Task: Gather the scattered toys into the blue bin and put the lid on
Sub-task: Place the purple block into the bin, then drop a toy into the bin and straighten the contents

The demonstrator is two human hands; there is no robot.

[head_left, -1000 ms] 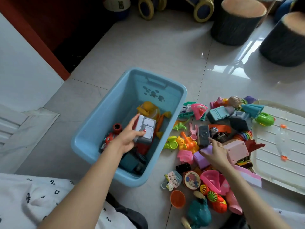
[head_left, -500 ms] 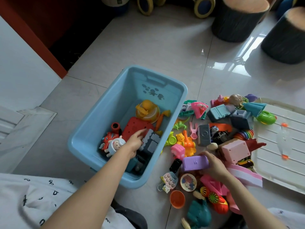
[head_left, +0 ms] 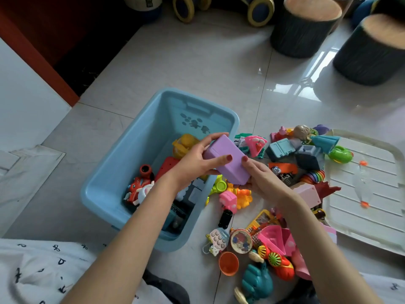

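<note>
You are gripping a smooth lilac rectangular block (head_left: 226, 159) with both your left hand (head_left: 192, 163) and right hand (head_left: 262, 178), tilting above the blue bin (head_left: 114, 172)'s right rim, toys lying inside.

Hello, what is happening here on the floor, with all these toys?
A person is tidying toys into a blue bin. Both hands, left hand and right hand, hold a purple box-shaped toy over the bin's right rim. Several toys already lie inside the bin; many more are scattered on the tiles to its right. The white lid lies on the floor beyond them, not yet on.
</note>
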